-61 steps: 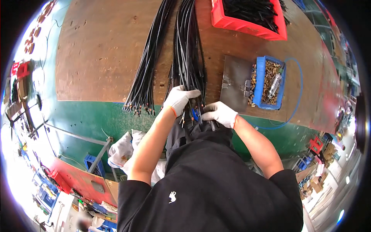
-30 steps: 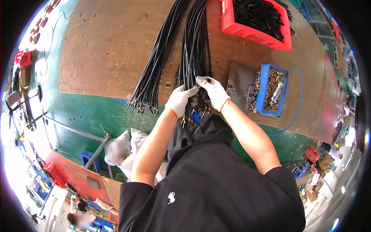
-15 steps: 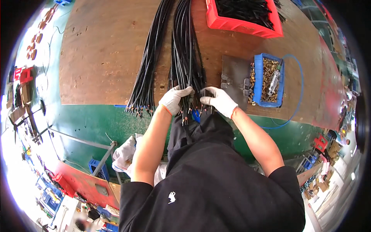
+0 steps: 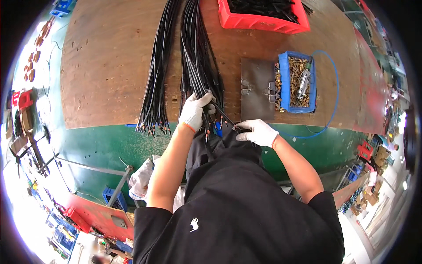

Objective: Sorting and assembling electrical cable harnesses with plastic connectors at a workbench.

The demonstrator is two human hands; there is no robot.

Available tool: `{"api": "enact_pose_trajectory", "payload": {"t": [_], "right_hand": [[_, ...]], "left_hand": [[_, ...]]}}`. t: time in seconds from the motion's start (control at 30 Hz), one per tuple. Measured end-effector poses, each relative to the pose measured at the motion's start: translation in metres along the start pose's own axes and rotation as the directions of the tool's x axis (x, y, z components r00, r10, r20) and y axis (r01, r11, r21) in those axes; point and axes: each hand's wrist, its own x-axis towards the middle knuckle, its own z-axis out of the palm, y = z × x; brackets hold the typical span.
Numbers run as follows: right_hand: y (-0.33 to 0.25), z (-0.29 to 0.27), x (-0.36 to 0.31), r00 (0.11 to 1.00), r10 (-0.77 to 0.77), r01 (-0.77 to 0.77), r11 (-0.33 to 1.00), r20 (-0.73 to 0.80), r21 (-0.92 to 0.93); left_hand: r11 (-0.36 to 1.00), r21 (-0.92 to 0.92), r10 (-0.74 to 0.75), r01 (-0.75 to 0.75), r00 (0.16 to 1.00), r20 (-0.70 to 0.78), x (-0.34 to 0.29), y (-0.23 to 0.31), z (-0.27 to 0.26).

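Both my hands wear white gloves with orange cuffs. My left hand (image 4: 192, 112) is closed around several black cables at the near end of a long bundle (image 4: 193, 53) that runs away across the table. My right hand (image 4: 260, 133), to the right and nearer my body, pinches the stripped end of one black cable (image 4: 227, 117), which slants out of the bundle. Bare cable tips (image 4: 207, 133) hang past the table edge under my left hand. A second bundle of black cables (image 4: 157, 70) lies to the left, its stripped ends over the edge.
On the brown tabletop (image 4: 101, 66), a blue bin (image 4: 285, 83) holds small brass-coloured fittings and a metal hand tool (image 4: 303, 82) attached to a blue hose (image 4: 337, 88). Beside it lies a dark plate (image 4: 257, 75) with clips. Farther back stands a red crate (image 4: 263, 24) of black parts.
My right hand has moved right and toward my body, drawing one cable end away from the bundle. My left hand stays on the cables. The whole view has shifted slightly.
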Motion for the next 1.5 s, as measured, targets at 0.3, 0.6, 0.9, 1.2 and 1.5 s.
{"api": "enact_pose_trajectory", "payload": {"t": [0.3, 0.6, 0.9, 1.2, 1.5], "right_hand": [[-0.002, -0.003, -0.007, 0.999, 0.041, -0.040, 0.999, 0.024, -0.029], [-0.010, 0.006, -0.004, 0.995, 0.076, -0.067, 0.988, 0.057, -0.141], [-0.005, 0.007, 0.000, 0.992, 0.085, -0.068, 0.981, 0.090, -0.179], [-0.013, 0.020, 0.027, 0.998, 0.055, -0.055, 0.992, 0.002, 0.116], [-0.034, -0.016, 0.141, 0.982, -0.100, 0.100, 0.995, -0.161, -0.006]], "left_hand": [[0.997, 0.054, 0.051, -0.049, 0.998, -0.031, 0.000, -0.002, -0.005], [0.999, 0.029, 0.036, -0.035, 0.999, -0.026, 0.002, -0.001, -0.005], [0.999, 0.029, 0.039, -0.038, 0.998, -0.041, 0.008, -0.007, -0.006], [0.973, 0.219, -0.061, 0.067, 0.998, -0.031, 0.006, 0.003, 0.012], [0.940, 0.340, 0.041, 0.010, 0.989, -0.143, 0.010, -0.011, -0.008]]}}
